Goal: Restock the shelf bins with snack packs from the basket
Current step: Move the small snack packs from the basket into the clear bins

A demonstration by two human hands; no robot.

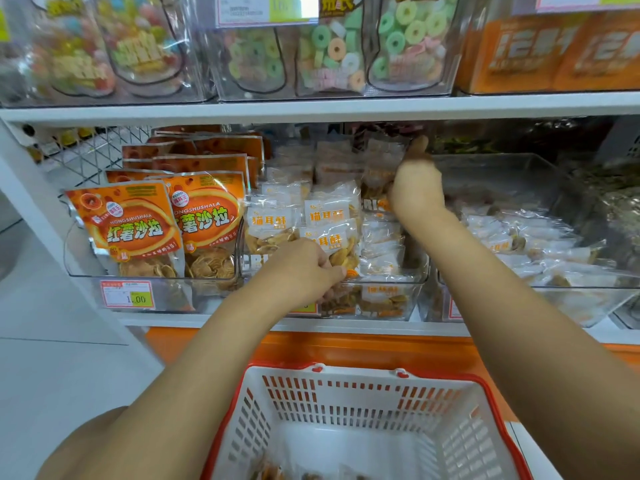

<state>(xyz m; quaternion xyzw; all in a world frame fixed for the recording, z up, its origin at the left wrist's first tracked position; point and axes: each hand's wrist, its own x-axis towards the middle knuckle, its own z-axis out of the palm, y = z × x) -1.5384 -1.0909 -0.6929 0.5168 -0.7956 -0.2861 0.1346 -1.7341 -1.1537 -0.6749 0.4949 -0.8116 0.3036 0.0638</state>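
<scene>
A clear shelf bin [391, 277] in the middle holds several clear snack packs [327, 211] with orange print. My left hand [303, 268] is at the bin's front, fingers curled round one front snack pack [341, 252]. My right hand [417, 183] reaches deeper into the same bin, thumb up, fingers wrapped round the upright packs [379, 164] at the back. The white basket [346, 410] with a red rim sits low in front of me; a few packs [266, 471] show at its bottom edge.
Left bin [83, 268] holds orange sweet-potato chip bags [138, 223]. Right bin [540, 174] holds small clear wrapped snacks [519, 237]. Candy bags [332, 53] and orange boxes [547, 50] fill the upper shelf. Price tag [127, 294] hangs below. Shelf upright [31, 188] stands at left.
</scene>
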